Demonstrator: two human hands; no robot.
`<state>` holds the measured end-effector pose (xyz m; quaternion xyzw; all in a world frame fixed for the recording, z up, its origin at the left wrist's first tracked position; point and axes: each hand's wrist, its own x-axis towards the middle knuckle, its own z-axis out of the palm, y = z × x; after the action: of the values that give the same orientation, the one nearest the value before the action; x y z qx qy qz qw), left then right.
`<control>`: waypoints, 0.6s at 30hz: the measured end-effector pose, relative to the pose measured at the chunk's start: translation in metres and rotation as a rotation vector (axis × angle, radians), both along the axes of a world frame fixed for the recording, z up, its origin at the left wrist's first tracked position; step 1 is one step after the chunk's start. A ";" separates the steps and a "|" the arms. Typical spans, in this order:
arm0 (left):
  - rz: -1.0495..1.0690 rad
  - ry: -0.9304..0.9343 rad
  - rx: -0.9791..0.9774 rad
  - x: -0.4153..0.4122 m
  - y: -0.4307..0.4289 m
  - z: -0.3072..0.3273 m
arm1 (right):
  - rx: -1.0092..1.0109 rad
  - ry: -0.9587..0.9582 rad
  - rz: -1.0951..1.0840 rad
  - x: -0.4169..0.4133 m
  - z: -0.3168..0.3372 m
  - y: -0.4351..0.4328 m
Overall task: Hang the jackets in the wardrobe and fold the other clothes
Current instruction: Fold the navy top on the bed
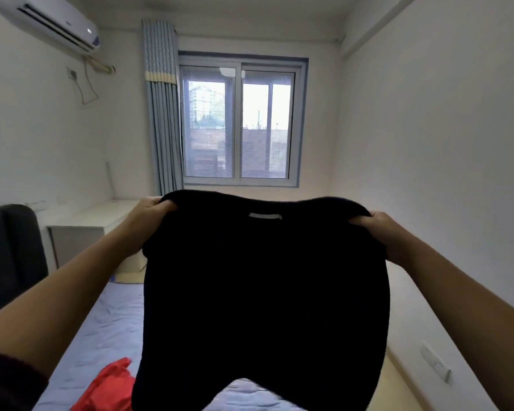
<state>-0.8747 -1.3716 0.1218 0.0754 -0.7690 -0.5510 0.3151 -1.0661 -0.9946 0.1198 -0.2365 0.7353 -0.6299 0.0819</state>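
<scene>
— Head view, and the black sweater (264,292) is up in the air above the bed (101,336), spread wide, its pale neck label facing us
— Who has it?
— Both hands. Left hand (152,212) has its grip curled round one shoulder of the knit, right hand (380,229) pinching the other shoulder, fingers tucked into the fabric
— And the hem?
— Hanging free over the bed, whether it touches the bed I cannot tell
— Anything lying on the bed?
— Red garment (110,387), crumpled on the blue bed, partly hidden behind the sweater
— Beyond the bed?
— White worktop (101,221) past its far end, window (238,123) further back on the wall
</scene>
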 end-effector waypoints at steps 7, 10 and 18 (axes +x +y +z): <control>-0.042 0.149 0.286 -0.005 0.008 0.035 | -0.009 0.056 0.054 -0.005 0.052 0.009; 0.000 0.116 0.300 -0.026 -0.002 0.040 | 0.011 0.024 0.077 -0.029 0.068 0.003; 0.298 -0.468 0.159 -0.168 -0.029 -0.084 | 0.346 -0.141 -0.221 -0.149 -0.072 -0.079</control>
<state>-1.0429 -1.4011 0.0378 0.3374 -0.7557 -0.5246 0.1996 -1.2152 -1.0731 0.0480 -0.0924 0.8462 -0.5146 0.1028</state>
